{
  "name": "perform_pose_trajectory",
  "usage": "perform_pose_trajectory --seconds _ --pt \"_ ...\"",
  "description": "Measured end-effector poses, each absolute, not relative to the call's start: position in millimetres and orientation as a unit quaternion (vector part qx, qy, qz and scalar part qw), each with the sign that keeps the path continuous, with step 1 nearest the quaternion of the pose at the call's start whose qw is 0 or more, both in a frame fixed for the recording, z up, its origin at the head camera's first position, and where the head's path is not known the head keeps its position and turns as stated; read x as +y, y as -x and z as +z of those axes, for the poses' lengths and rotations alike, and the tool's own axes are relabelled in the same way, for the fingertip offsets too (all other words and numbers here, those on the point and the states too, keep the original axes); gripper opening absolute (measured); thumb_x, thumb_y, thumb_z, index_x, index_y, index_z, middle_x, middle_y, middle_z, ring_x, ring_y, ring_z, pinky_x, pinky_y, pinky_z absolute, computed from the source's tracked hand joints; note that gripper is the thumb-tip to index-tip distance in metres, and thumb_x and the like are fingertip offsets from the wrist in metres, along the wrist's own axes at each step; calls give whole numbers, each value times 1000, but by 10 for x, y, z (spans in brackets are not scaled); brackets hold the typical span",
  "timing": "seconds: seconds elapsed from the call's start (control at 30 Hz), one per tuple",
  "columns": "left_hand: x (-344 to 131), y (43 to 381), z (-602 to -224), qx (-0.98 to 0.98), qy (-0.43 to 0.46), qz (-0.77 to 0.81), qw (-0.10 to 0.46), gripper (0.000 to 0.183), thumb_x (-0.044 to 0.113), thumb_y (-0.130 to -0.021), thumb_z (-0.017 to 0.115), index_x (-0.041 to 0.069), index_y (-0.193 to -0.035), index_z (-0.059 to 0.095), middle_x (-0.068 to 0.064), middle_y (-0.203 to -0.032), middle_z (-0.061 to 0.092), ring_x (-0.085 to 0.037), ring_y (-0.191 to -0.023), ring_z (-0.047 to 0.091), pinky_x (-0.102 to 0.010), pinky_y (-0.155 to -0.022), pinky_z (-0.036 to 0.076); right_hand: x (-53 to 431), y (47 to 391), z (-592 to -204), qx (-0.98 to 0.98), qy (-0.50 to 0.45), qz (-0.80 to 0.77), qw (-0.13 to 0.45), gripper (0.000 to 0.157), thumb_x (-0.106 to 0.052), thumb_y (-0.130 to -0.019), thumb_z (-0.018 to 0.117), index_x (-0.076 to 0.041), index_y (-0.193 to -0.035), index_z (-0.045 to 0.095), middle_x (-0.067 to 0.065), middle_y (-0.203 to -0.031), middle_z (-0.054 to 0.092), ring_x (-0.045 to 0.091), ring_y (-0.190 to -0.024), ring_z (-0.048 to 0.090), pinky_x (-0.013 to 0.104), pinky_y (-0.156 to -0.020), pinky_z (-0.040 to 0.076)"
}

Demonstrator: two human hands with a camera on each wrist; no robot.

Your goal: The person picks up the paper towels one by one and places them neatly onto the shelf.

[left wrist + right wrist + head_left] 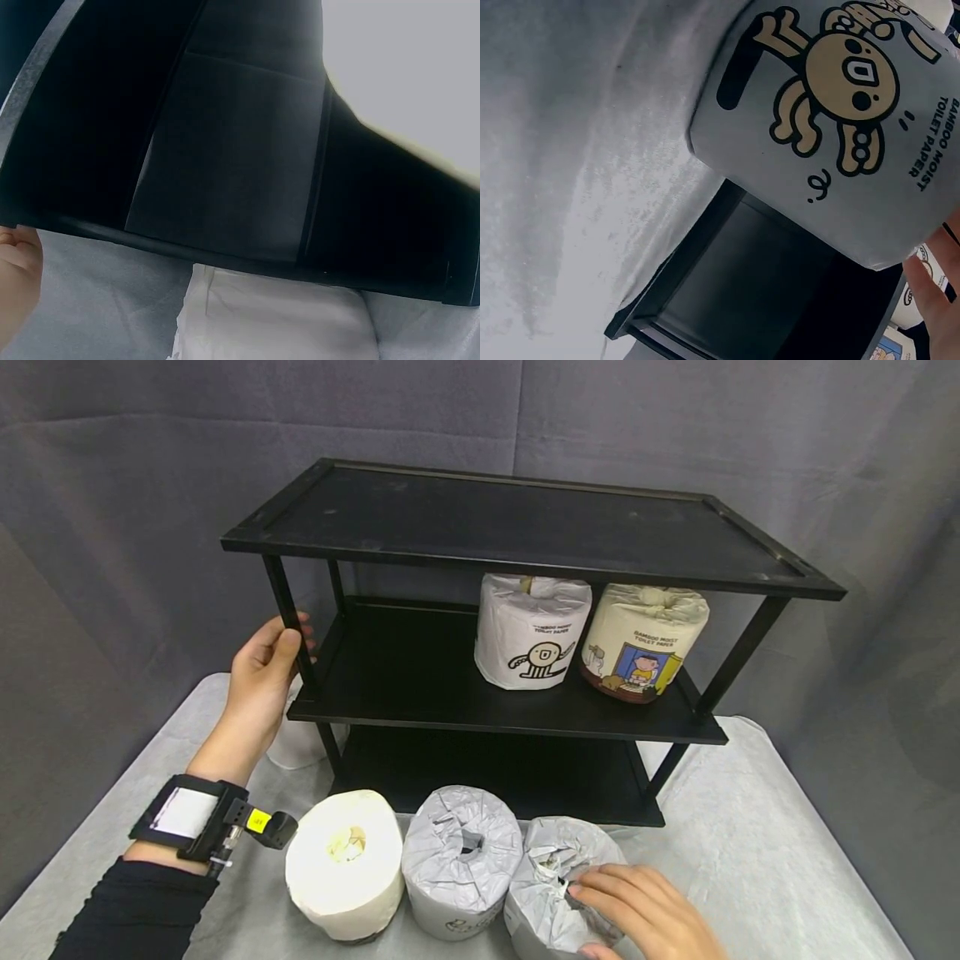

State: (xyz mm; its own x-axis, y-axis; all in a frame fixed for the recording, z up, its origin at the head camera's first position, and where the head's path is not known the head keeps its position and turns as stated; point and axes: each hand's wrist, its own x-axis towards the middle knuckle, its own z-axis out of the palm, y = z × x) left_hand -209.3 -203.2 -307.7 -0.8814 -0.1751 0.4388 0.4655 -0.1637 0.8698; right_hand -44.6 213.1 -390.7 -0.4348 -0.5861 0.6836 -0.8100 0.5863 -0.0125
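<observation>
My left hand grips the left front post of a black tiered shelf rack, thumb in front and fingers behind. In the left wrist view only part of that hand shows at the left edge. My right hand rests its fingers on the top of a white-wrapped toilet roll, near the core hole. The printed side of this toilet roll fills much of the right wrist view. Beside it stand another white-wrapped toilet roll and a cream one, in a row before the rack.
On the middle shelf, toward the right, stand a white printed toilet roll and a cream one with a colourful picture, slightly tilted. Another white roll sits behind the rack's left side. A pale cloth covers the table; grey curtain hangs behind.
</observation>
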Motion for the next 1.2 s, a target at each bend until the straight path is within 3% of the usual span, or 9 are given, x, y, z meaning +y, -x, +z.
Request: perform_pose_trajectory --seconds 0.27,0.47,0.6,0.8,1.2 --pt "-2026 2087 -3075 -608 121 -756 210 20 20 -92 55 15 -109 62 8 -96 59 -8 -90 54 -10 -84 47 2164 485 -3957 -816 -457 159 314 44 -47 -89 52 -13 -114 66 -1 -102 72 11 -100 59 24 -91 41" --pt "-2027 2077 -3075 -609 119 -755 210 20 20 -92 55 15 -109 62 9 -96 60 -8 -90 54 -10 -85 47 2153 501 -3981 -798 -479 169 323 48 -47 -91 48 -9 -115 65 3 -103 72 15 -99 60 26 -90 43" --pt "-2029 2078 -3075 -608 120 -756 211 20 20 -92 54 15 -109 62 9 -96 60 -8 -90 54 -11 -84 47 2148 477 -3998 -812 -467 161 311 49 -49 -90 49 -11 -118 63 -1 -104 71 12 -100 59 23 -94 39" --pt "-2022 2084 -3072 -610 118 -755 209 20 21 -92 55 15 -109 62 9 -96 60 -8 -90 53 -11 -85 46 2149 465 -4040 -839 -443 127 287 54 -54 -89 46 -14 -124 60 -4 -109 69 9 -107 56 16 -107 24" --pt "-2022 2076 -3075 -606 120 -758 209 19 20 -92 55 15 -108 63 9 -95 60 -7 -89 54 -11 -85 45 2118 474 -4065 -843 -432 124 296 40 -36 -82 61 -16 -116 64 -8 -100 69 8 -102 56 17 -103 27"
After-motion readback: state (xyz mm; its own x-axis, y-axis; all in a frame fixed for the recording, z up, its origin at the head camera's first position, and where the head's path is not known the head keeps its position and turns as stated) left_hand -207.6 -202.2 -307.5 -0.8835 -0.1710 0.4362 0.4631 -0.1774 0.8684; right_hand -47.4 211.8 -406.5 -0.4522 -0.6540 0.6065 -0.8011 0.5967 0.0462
